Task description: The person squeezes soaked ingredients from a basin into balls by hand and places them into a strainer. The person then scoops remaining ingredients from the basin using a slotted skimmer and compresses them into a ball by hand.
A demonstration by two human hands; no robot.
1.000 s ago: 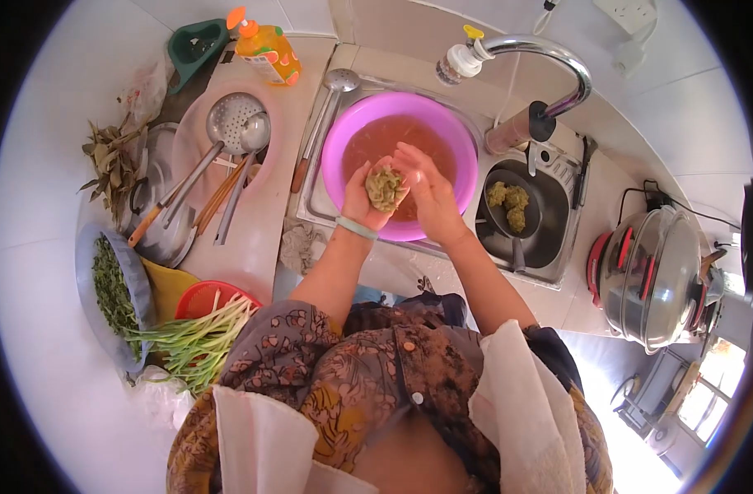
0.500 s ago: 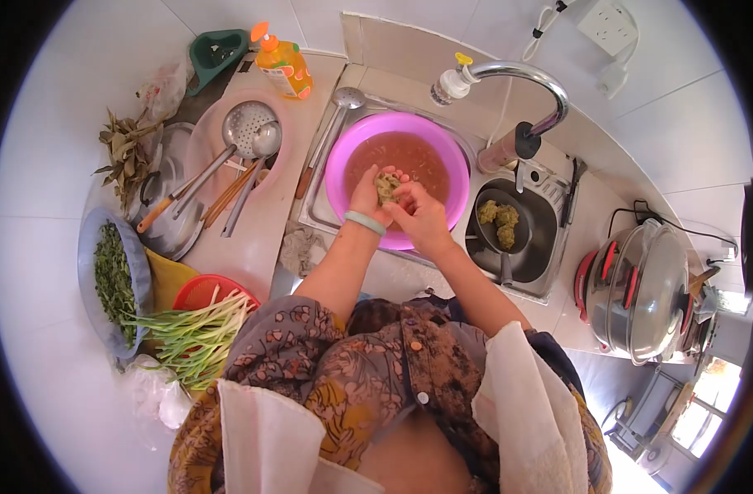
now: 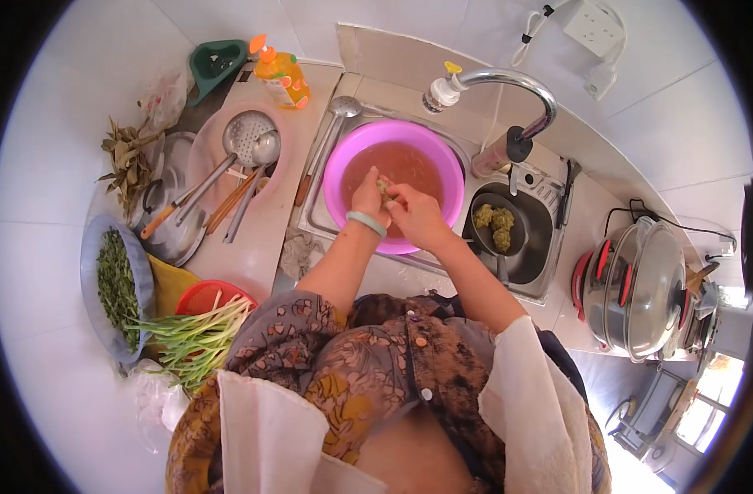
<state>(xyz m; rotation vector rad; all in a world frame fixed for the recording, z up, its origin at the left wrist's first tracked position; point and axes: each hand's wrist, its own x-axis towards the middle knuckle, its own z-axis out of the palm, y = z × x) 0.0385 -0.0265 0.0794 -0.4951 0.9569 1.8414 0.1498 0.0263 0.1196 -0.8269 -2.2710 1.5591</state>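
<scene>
A yellow-green clump of wet, leafy-looking vegetable sits in my left hand, whose fingers curl around it. My right hand presses its fingertips onto the same clump from the right, so both hands are closed on it. They are over the pink basin, which holds cloudy reddish-brown water and stands in the left sink bowl. To the right, several similar squeezed clumps lie in a dark pan in the other sink bowl.
A chrome faucet arches behind the basin. On the left are a skimmer, a soap bottle, a bowl of chopped greens and scallions. A lidded pot stands at the right.
My hands have closed more tightly around the vegetable clump, and less of it shows between the fingers. The whole view has shifted slightly.
</scene>
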